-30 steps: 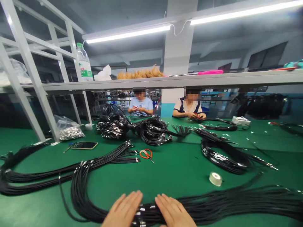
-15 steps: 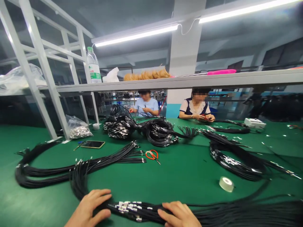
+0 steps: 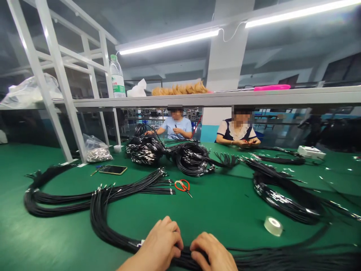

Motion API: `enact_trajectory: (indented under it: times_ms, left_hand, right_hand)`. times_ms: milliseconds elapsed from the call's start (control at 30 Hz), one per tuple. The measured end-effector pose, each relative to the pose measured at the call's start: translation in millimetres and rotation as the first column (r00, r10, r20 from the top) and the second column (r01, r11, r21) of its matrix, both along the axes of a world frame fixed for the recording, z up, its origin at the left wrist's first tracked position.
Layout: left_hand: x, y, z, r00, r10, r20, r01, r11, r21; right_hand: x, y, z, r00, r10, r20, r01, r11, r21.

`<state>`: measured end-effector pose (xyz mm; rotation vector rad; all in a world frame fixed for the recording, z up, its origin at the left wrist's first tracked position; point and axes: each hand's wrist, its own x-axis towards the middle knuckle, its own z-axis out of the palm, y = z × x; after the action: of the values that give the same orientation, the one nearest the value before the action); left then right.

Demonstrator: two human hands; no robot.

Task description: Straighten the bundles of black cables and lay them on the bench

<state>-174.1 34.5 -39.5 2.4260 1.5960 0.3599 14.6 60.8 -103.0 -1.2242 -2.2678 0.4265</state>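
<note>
**Both hands closed on a cable bundle at the near edge of a green workbench**

A long green table (image 3: pixel 225 203) fills a workshop lit by strip lights, with a white shelf (image 3: pixel 214 98) running across it at head height. On the shelf stand a water bottle (image 3: pixel 117 77) and a pink strip (image 3: pixel 272 87). Two co-workers sit on the far side, one in a light blue top (image 3: pixel 175 126) and one in a dark-trimmed white top (image 3: pixel 238 131), each busy with their own hands.

In the head view, the only one, the left hand (image 3: pixel 162 242) and the right hand (image 3: pixel 213 254) lie side by side, nearly touching, at the bottom edge. The fingers of both are curled down and closed around a thick bundle of black cables (image 3: pixel 113 233) that sweeps in from the left, passes under the hands and runs off to the right. The metal-tipped ends are largely hidden beneath the hands.

Judging from how things lie, the gathering of this bundle is well along: its strands are drawn together in the grip, but nothing binds them yet. A roll of tape (image 3: pixel 273 226) sits untouched to the right, and orange scissors (image 3: pixel 182 185) lie further back, well apart. Other cable bundles (image 3: pixel 191 160) are heaped at mid-table, a phone (image 3: pixel 113 169) and a bag of metal parts (image 3: pixel 97 152) to the left.
</note>
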Motion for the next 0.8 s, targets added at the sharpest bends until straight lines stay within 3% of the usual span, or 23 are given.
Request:
enact_trajectory:
  times_ms: [167, 400, 533, 633, 700, 800]
  left_hand:
    - [2, 4, -1.4, 0.999, 0.026, 0.03, -0.025, 0.999, -0.031]
    - [3, 2, -3.0, 0.993, 0.118, 0.013, -0.117, 0.993, -0.032]
    - [-14, -2, 9.6, 0.989, 0.147, 0.008, -0.147, 0.989, -0.025]
    - [-23, -6, 15.0, 0.989, 0.148, 0.028, -0.148, 0.989, -0.028]
    - [-25, -8, 7.6, 0.996, 0.084, 0.028, -0.084, 0.996, -0.004]
    - [-27, -13, -21.9, 0.983, -0.171, -0.071, 0.18, 0.974, 0.137]
  right_hand:
    - [-17, 5, 9.7, 0.981, -0.116, 0.156, 0.118, 0.993, -0.001]
    - [-29, -2, -8.5, 0.946, -0.221, 0.238, 0.154, 0.95, 0.27]
    - [-25, -5, -2.8, 0.965, -0.177, 0.191, 0.135, 0.967, 0.218]
    - [-12, -3, 7.5, 0.993, -0.077, 0.094, 0.066, 0.991, 0.117]
    - [-3, 0, 8.7, 0.999, 0.014, 0.032, -0.017, 0.996, 0.085]
    - [4, 3, -4.5, 0.989, 0.117, 0.088, -0.125, 0.987, 0.096]
